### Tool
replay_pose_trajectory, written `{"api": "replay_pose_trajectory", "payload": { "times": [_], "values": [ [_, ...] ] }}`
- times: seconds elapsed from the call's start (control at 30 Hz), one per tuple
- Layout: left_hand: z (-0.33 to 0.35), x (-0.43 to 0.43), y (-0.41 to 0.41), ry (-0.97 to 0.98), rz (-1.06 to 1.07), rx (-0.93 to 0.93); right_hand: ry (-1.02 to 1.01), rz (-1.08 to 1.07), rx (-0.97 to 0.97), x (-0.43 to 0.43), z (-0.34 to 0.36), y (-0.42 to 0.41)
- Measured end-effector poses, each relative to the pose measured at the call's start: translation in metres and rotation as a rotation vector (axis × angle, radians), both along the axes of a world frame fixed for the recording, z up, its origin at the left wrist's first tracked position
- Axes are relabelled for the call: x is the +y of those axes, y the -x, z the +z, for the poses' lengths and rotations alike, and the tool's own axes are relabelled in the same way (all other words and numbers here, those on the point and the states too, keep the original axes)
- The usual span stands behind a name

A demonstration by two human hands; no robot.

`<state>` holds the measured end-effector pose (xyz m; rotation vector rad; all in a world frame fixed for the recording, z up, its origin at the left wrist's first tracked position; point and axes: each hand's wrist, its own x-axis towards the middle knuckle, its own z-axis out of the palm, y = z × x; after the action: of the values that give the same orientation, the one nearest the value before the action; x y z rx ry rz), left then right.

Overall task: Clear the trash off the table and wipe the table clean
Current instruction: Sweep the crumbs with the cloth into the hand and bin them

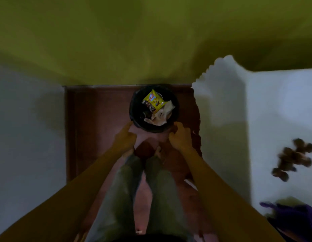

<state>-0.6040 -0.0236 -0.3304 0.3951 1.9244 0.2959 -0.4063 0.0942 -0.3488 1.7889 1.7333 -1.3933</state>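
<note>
A black round trash bin stands on the red-brown floor against the green wall. Inside it lie a yellow snack wrapper and crumpled pale paper. My left hand hovers at the bin's near left rim, fingers curled, one digit pointing at the rim. My right hand is at the near right rim, fingers also curled. Nothing shows in either hand. The white-covered table is to my right, with dark brown scraps lying on it.
A purple cloth lies at the table's near right corner. My legs and feet stand right in front of the bin. A pale surface fills the left side. The picture is dim and blurred.
</note>
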Motion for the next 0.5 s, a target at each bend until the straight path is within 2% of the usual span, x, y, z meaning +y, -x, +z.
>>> {"api": "replay_pose_trajectory", "payload": {
  "times": [0.13,0.33,0.5],
  "values": [
    [-0.093,0.019,0.003,0.055,-0.060,-0.037,0.034,-0.072,-0.054,0.012,-0.086,0.006],
    [-0.230,0.045,0.019,0.125,-0.134,0.112,-0.044,-0.066,-0.041,0.016,-0.209,0.013],
    [-0.283,0.047,0.034,0.021,-0.094,0.172,-0.096,-0.125,-0.068,0.019,-0.254,0.019]
  ]
}}
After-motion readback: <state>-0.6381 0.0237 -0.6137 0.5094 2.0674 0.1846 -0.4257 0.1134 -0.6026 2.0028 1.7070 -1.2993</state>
